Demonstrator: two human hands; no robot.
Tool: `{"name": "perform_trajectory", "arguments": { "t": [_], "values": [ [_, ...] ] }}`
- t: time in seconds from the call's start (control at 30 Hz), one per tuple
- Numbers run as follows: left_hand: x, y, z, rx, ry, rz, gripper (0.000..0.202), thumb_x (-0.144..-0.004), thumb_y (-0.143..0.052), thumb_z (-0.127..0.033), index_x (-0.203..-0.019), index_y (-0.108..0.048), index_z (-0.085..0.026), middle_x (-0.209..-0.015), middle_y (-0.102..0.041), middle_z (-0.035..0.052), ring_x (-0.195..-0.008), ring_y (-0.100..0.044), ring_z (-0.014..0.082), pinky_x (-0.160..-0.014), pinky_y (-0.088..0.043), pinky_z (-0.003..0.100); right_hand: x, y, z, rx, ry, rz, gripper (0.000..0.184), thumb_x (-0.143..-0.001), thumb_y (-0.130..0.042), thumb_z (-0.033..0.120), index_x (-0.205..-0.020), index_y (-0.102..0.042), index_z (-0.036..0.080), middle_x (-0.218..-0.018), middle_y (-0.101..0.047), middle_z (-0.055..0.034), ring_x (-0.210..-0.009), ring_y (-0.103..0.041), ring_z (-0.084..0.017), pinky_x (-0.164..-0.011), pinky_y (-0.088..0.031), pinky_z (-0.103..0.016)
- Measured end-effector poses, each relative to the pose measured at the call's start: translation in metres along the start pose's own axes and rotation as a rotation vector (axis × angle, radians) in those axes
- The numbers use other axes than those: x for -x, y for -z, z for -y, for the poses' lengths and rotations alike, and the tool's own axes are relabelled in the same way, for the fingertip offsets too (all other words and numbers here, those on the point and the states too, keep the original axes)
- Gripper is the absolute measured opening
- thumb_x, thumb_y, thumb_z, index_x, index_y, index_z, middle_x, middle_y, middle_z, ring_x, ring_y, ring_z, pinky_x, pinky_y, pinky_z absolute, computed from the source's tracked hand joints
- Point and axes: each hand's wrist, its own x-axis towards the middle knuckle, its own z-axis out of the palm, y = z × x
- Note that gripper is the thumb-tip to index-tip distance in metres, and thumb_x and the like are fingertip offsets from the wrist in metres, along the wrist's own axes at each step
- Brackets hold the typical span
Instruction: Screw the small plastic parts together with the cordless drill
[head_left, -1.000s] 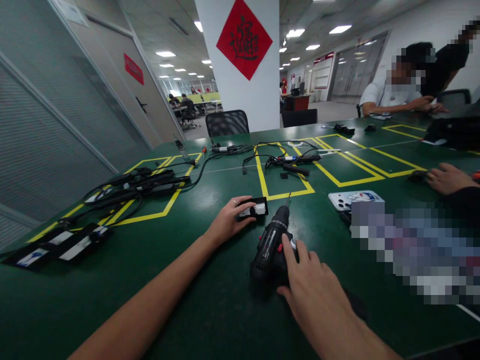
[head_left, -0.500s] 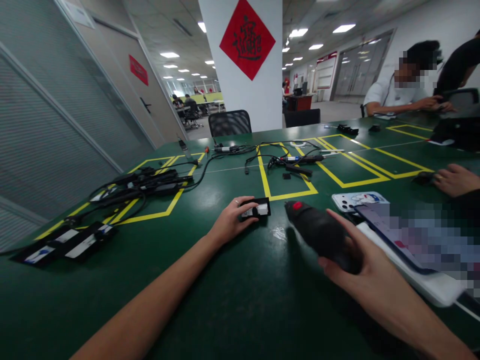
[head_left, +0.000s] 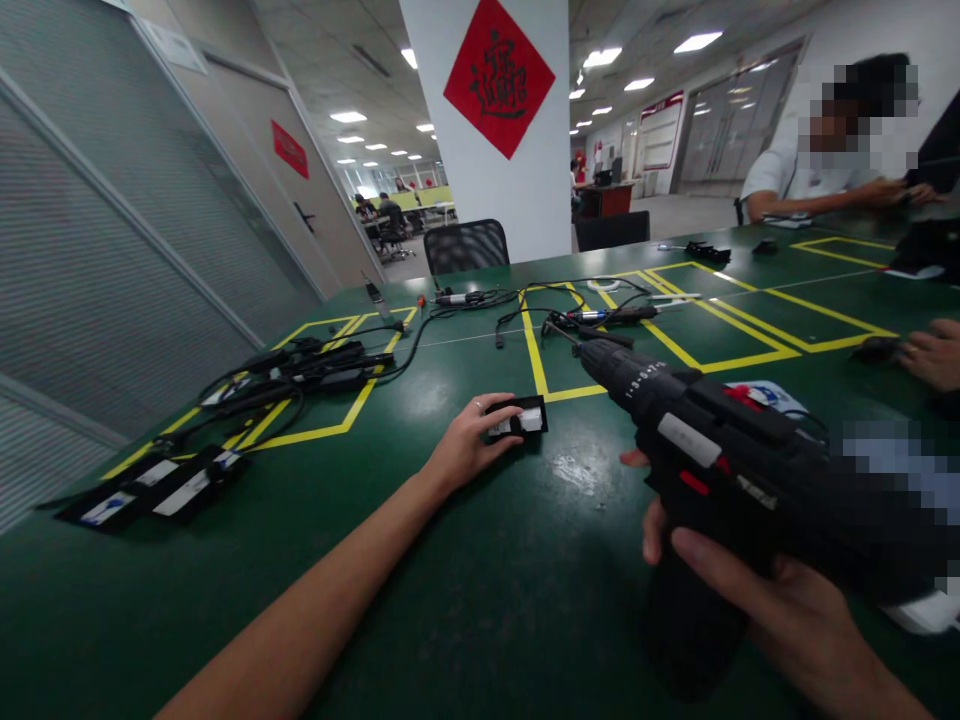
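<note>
My right hand [head_left: 757,590] grips the handle of a black cordless drill [head_left: 720,450] with red buttons, held above the green table [head_left: 450,600]. Its bit points up and left towards the yellow tape lines. My left hand [head_left: 469,445] rests on the table, fingers curled over a small black block with a white label [head_left: 521,418], pinning it down. A ring sits on one finger of that hand.
Black cables and adapters [head_left: 300,365] lie in a yellow-taped box at left, labelled black blocks [head_left: 161,485] nearer the left edge. More tools and cables [head_left: 592,315] lie behind. A phone [head_left: 772,395] is partly hidden by the drill. Another person's hand [head_left: 930,355] rests at right; a person [head_left: 825,170] sits beyond.
My right hand has lifted the drill off the table and turned it upright in a pistol grip, closer to the camera. My left hand stays on the small block.
</note>
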Motion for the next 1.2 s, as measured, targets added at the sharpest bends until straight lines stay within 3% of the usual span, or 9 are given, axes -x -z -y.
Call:
{"name": "perform_trajectory", "arguments": {
  "t": [0.17, 0.33, 0.67, 0.9, 1.03, 1.2],
  "values": [
    [-0.001, -0.001, -0.003, 0.016, 0.011, -0.020, 0.036, -0.078, -0.060, -0.030, -0.113, -0.056, -0.024, -0.125, -0.048, 0.0087, -0.116, -0.046, 0.0235, -0.098, -0.040, 0.047, -0.009, -0.002, 0.008, -0.059, -0.038, 0.031, 0.025, -0.086, -0.051, 0.036, -0.110, -0.054, 0.031, -0.066, -0.060, 0.0015, -0.062, -0.056, -0.017, -0.060, -0.045, -0.030],
    [-0.001, -0.002, -0.006, 0.011, 0.043, -0.028, 0.038, -0.078, -0.061, -0.029, -0.115, -0.055, -0.026, -0.127, -0.047, 0.0074, -0.117, -0.044, 0.0235, -0.100, -0.039, 0.046, -0.009, -0.005, 0.007, 0.086, -0.103, 0.005, 0.022, -0.084, -0.053, 0.039, -0.105, -0.057, 0.030, -0.067, -0.060, 0.0030, -0.059, -0.055, -0.013, -0.056, -0.046, -0.024],
    [-0.001, -0.004, -0.004, 0.059, 0.074, -0.022, 0.037, -0.077, -0.061, -0.026, -0.114, -0.056, -0.025, -0.128, -0.046, 0.0074, -0.118, -0.044, 0.0238, -0.101, -0.037, 0.047, -0.037, 0.001, 0.030, 0.210, 0.064, -0.046, 0.020, -0.084, -0.053, 0.036, -0.103, -0.058, 0.034, -0.072, -0.062, 0.0013, -0.066, -0.059, -0.016, -0.062, -0.051, -0.025],
    [-0.003, -0.003, -0.004, 0.063, 0.071, -0.016, 0.035, -0.077, -0.061, -0.026, -0.112, -0.057, -0.025, -0.125, -0.048, 0.0067, -0.115, -0.046, 0.0227, -0.101, -0.039, 0.043, -0.018, 0.002, 0.005, 0.219, -0.104, 0.071, 0.020, -0.081, -0.054, 0.042, -0.097, -0.061, 0.033, -0.064, -0.062, 0.0010, -0.054, -0.059, -0.016, -0.052, -0.053, -0.025],
    [-0.004, -0.003, -0.007, 0.077, 0.073, -0.009, 0.034, -0.077, -0.061, -0.026, -0.111, -0.057, -0.024, -0.124, -0.048, 0.0061, -0.115, -0.047, 0.0205, -0.101, -0.039, 0.039, -0.014, -0.001, 0.000, 0.246, -0.181, 0.123, 0.029, -0.082, -0.048, 0.050, -0.073, -0.063, 0.027, -0.067, -0.063, -0.0006, -0.061, -0.059, -0.017, -0.059, -0.050, -0.028],
    [-0.005, -0.002, -0.010, 0.083, 0.072, -0.006, 0.033, -0.078, -0.060, -0.025, -0.111, -0.057, -0.024, -0.123, -0.048, 0.0063, -0.114, -0.047, 0.0209, -0.101, -0.039, 0.040, -0.018, -0.001, 0.007, 0.141, -0.209, 0.112, 0.025, -0.083, -0.049, 0.048, -0.081, -0.063, 0.027, -0.063, -0.062, 0.0005, -0.061, -0.058, -0.016, -0.063, -0.048, -0.029]
  ]
}}
